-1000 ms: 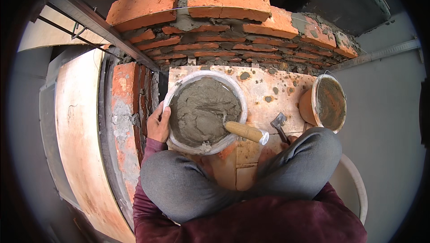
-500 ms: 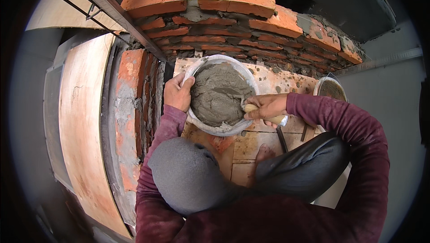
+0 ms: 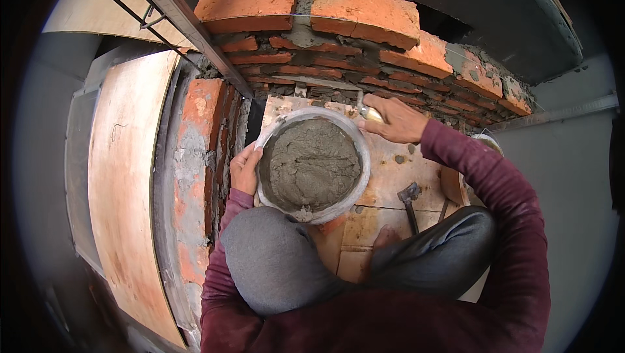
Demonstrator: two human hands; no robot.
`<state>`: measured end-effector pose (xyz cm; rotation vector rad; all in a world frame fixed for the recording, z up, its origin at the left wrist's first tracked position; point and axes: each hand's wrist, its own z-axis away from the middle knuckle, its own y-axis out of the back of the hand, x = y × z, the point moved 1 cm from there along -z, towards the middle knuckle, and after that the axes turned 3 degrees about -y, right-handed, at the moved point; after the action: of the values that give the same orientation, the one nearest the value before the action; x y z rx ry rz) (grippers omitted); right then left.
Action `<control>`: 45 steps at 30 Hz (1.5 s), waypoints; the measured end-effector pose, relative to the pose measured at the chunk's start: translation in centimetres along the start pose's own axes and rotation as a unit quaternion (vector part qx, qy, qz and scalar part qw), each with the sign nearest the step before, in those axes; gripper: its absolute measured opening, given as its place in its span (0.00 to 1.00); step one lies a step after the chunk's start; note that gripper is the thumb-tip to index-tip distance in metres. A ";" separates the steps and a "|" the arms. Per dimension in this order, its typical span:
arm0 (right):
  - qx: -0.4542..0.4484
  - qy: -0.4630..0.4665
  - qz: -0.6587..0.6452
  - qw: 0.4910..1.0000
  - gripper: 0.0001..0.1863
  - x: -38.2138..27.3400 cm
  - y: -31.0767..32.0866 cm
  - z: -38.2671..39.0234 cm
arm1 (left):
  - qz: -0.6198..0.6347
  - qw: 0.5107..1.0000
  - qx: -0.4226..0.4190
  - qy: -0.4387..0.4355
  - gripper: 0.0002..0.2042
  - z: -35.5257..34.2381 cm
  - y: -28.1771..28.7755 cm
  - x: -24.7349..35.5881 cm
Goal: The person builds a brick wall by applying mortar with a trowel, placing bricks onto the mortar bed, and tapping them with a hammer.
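My left hand point(image 3: 245, 169) grips the left rim of a whitish round tub point(image 3: 362, 177) full of wet grey mortar point(image 3: 309, 167). My right hand point(image 3: 397, 119) is closed on the wooden handle of a trowel point(image 3: 372, 112), raised past the tub's back right edge, with its blade in front of the lower brick courses; whether it touches them I cannot tell. A small dark-headed hand tool point(image 3: 409, 195) lies on the stained wooden boards point(image 3: 403, 171) right of the tub, near my bare foot point(image 3: 384, 239).
A brick wall point(image 3: 364, 18) with a string line runs across the back. Brick with plywood point(image 3: 120, 177) stands left, below a metal bar point(image 3: 208, 47) and rods. A bucket point(image 3: 454, 184) is partly hidden behind my right arm. A grey wall point(image 3: 560, 171) is right.
My right hand has come in, taken the trowel from the mortar and moved it up toward the brick wall. My left hand has stayed on the tub's rim.
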<state>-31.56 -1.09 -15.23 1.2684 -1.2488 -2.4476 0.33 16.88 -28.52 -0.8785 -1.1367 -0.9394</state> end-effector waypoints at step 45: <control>-0.380 -0.168 -0.202 0.887 0.19 0.9 -3.4 7.6 | -0.072 0.994 -0.038 -0.073 0.23 -0.5 -6.9 4.4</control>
<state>-36.73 5.45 -15.85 0.9465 0.0511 -3.0416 -5.19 13.25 -23.74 -0.9482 -1.3107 -1.0562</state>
